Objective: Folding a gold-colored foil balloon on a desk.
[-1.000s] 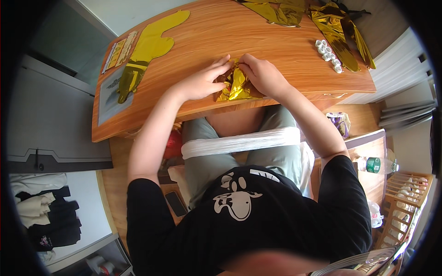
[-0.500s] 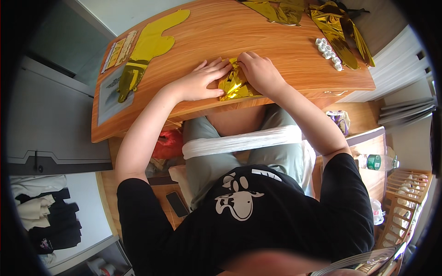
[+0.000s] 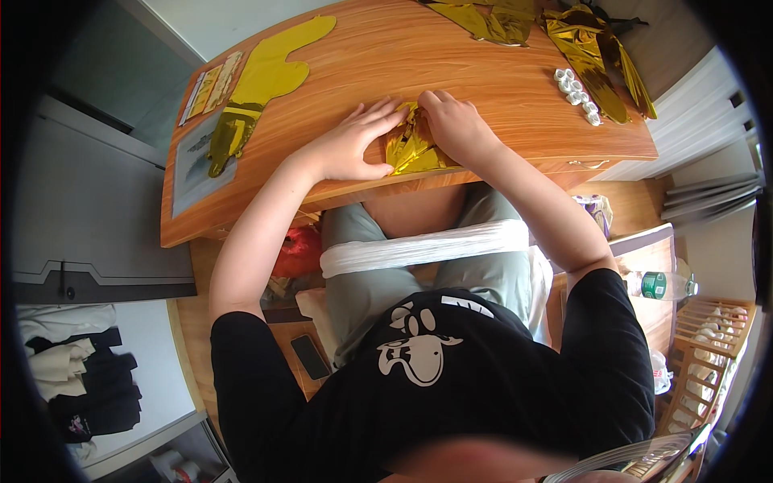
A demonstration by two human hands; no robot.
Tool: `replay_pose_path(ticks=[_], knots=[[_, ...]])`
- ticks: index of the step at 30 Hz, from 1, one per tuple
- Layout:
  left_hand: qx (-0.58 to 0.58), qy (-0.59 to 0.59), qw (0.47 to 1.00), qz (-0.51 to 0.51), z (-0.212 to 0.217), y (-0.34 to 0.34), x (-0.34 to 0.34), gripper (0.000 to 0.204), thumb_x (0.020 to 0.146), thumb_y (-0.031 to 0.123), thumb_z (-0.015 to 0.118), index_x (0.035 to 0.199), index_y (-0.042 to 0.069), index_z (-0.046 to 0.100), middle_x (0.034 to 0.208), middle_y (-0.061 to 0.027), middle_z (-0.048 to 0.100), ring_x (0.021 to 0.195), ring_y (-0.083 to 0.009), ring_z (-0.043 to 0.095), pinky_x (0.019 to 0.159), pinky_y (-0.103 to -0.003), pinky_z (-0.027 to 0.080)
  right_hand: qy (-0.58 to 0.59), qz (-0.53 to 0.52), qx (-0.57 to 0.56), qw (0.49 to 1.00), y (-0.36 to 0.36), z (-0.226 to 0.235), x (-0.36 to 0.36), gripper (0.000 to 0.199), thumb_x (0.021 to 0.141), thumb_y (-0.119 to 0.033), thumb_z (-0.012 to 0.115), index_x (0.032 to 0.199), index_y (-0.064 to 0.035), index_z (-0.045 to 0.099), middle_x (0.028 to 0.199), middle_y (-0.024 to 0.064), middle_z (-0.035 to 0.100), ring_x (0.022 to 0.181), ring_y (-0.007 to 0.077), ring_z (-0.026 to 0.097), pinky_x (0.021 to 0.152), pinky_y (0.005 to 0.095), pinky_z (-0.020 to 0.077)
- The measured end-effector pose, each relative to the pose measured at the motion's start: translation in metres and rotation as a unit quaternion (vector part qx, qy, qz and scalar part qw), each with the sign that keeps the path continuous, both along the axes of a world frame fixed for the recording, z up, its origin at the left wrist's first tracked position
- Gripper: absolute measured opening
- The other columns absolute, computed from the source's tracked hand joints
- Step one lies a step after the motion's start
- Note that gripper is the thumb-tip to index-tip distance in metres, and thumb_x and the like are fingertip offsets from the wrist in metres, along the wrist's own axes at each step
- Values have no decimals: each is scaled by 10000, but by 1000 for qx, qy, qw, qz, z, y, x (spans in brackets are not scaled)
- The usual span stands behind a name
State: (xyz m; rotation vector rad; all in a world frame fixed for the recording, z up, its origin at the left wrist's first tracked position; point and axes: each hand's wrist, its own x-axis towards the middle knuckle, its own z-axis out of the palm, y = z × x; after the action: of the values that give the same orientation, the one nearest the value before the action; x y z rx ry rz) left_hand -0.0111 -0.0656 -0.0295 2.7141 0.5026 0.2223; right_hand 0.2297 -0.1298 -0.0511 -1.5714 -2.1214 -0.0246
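A crinkled gold foil sheet (image 3: 413, 147), like a deflated foil balloon, lies at the desk's near edge between my hands. My left hand (image 3: 352, 145) rests on its left side with fingers stretched out and thumb spread, the thumb touching the foil near the edge. Across the foil's upper right part, my right hand (image 3: 460, 130) has its fingers curled and pressed together on the material. Its fingertips are partly hidden. To the left lies a flat gold foil balloon (image 3: 278, 74), its lower end folded over a clear plastic bag.
On the wooden desk (image 3: 362, 60), several small white rolls (image 3: 575, 95) sit at the right. More gold foil pieces (image 3: 485, 22) lie along the far edge. A drawer handle (image 3: 588, 164) juts from the desk front. A phone (image 3: 310, 357) lies low at my left.
My right hand has shifted slightly, its fingers still on the foil. The foil beneath looks more creased. My left hand stays nearly in place.
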Motion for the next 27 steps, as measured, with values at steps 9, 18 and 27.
replay_pose_path(ticks=[9, 18, 27], knots=[[179, -78, 980, 30, -11, -76, 7, 506, 955, 239, 622, 1399, 6, 555, 1424, -189, 582, 1343, -315, 549, 1155, -506, 412, -24, -15, -20, 999, 1, 0, 0, 188, 931, -116, 601, 1080, -33, 523, 1012, 153, 655, 909, 363, 691, 824, 467, 542], [190, -40, 980, 54, -19, -86, 7, 742, 934, 423, 676, 1474, -31, 447, 1504, -220, 491, 1425, -333, 454, 1184, -487, 367, 127, 27, -49, 990, 9, 9, 15, 204, 998, -145, 541, 1131, 0, 596, 1032, 213, 680, 953, 410, 670, 852, 456, 534], [155, 68, 985, -30, 3, -53, -17, 693, 967, 397, 627, 1547, 86, 413, 1582, -108, 446, 1477, -232, 404, 1240, -598, 180, -77, 200, 104, 971, -46, 26, 49, 305, 942, -146, 658, 1230, -48, 661, 1257, 119, 663, 1135, 304, 641, 949, 425, 509]])
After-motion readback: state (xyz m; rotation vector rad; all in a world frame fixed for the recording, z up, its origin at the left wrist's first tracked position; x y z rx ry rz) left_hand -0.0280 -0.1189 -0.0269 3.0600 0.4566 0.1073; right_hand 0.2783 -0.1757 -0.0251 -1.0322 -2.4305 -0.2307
